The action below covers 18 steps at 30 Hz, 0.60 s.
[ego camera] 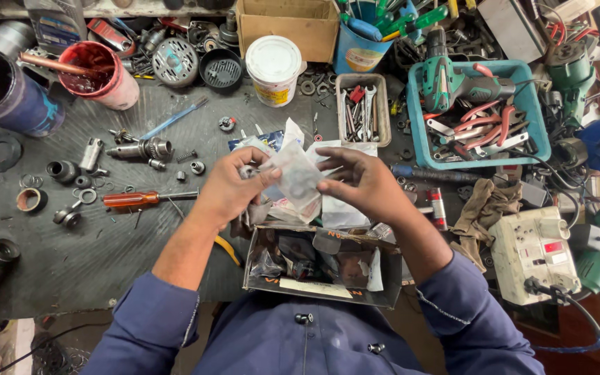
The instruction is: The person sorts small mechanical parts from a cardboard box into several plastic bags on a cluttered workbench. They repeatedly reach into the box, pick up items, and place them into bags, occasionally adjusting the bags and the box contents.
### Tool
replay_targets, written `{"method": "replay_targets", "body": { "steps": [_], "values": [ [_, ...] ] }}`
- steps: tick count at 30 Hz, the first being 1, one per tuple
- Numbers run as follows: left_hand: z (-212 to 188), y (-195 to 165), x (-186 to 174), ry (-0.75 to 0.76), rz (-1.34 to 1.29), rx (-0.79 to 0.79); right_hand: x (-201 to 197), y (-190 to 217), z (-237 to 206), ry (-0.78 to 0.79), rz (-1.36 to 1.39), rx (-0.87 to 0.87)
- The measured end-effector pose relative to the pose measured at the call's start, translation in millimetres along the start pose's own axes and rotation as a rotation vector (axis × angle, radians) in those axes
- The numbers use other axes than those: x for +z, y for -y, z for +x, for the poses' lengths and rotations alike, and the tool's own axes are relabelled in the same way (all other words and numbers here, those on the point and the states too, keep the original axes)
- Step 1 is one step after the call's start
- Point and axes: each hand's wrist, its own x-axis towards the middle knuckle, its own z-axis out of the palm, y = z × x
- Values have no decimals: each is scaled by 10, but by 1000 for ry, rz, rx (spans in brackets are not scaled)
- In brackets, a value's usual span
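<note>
Holding a small clear plastic packet (298, 177) between both hands, I have my left hand (234, 186) and right hand (359, 182) pinched shut on its edges, above an open cardboard box (324, 267) of similar packets. It looks crinkled and see-through. An orange-handled screwdriver (140, 199) lies left on the dark bench (71, 257).

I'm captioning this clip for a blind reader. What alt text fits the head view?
Two hands, left and right, hold a small clear plastic bag above an open cardboard box of packets on a cluttered dark workbench. An orange-handled screwdriver lies to the left; a blue tray with a green drill sits to the right.
</note>
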Motion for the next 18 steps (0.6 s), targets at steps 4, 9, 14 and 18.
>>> {"method": "replay_targets", "body": {
  "steps": [4,9,14,18],
  "values": [
    [-24,-14,101,30,-95,-24,29,-72,30,-29,136,133],
    [-60,-52,98,180,40,-105,44,26,-69,-90,49,7],
    [-103,30,49,346,51,-14,84,230,-258,-171,-374,-250],
    [-110,81,81,284,-35,-111,47,365,-291,-43,-281,-336]
  ]
}}
